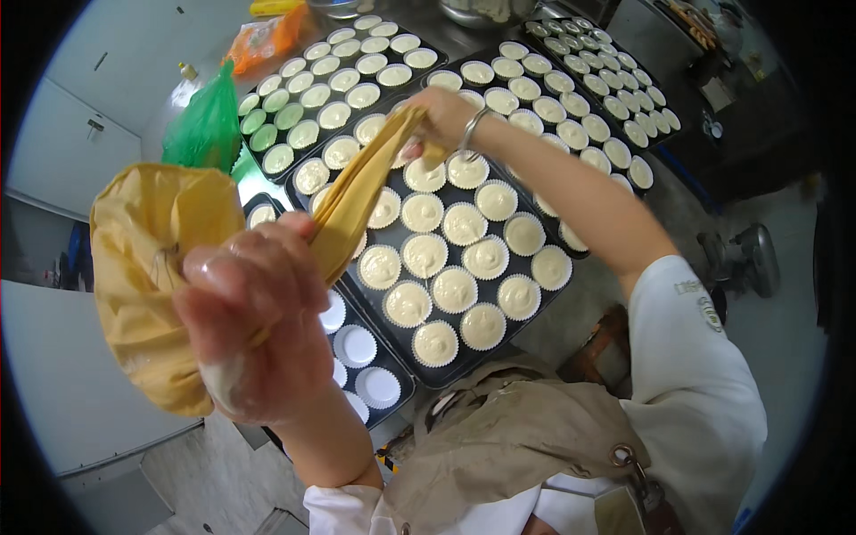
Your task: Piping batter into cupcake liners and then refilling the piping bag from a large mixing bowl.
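Note:
A yellow cloth piping bag [361, 190] stretches between my two hands, its wide mouth flopping open at the left. Close to the camera, my left hand [257, 317] is clenched around the bag's gathered upper part. Farther out, my right hand [445, 117], a metal bangle at the wrist, grips the narrow lower end. Below it is a dark baking tray [428, 374] with rows of white fluted paper cups holding pale batter [424, 254]. The bag's tip hangs above the cups near the tray's far part. Whether batter is flowing from it cannot be seen.
More trays of filled cups [344, 80] stand beyond, with another tray [602, 73] at the far right. Left of the near tray, partly behind my left arm, are unfilled paper cups [356, 346]. A green plastic bag [204, 127], an orange bag [264, 43] and a metal bowl [488, 10] lie farther back.

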{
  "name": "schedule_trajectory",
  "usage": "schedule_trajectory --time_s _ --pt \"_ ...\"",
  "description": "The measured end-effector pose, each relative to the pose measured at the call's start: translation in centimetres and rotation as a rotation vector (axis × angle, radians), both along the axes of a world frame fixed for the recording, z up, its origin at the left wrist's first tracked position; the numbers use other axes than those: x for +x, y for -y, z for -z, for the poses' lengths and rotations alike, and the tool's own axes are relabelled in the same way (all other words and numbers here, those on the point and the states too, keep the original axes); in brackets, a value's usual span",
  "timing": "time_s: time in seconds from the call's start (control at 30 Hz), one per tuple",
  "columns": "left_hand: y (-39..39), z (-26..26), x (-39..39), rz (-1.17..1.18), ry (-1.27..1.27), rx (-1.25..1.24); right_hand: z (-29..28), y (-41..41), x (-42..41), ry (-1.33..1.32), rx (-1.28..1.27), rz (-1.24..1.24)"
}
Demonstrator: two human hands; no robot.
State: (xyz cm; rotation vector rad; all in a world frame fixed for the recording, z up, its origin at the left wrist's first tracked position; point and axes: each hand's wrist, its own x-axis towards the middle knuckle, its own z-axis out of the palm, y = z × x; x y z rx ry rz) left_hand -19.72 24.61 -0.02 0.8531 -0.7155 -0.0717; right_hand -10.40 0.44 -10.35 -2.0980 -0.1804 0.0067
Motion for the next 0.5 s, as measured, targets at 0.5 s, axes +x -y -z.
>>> schedule_trajectory --time_s 0.5 --pt "-10.4 6.8 0.0 -0.739 -0.472 0.238 15.9 -29.0 6.2 -0.167 0.032 -0.328"
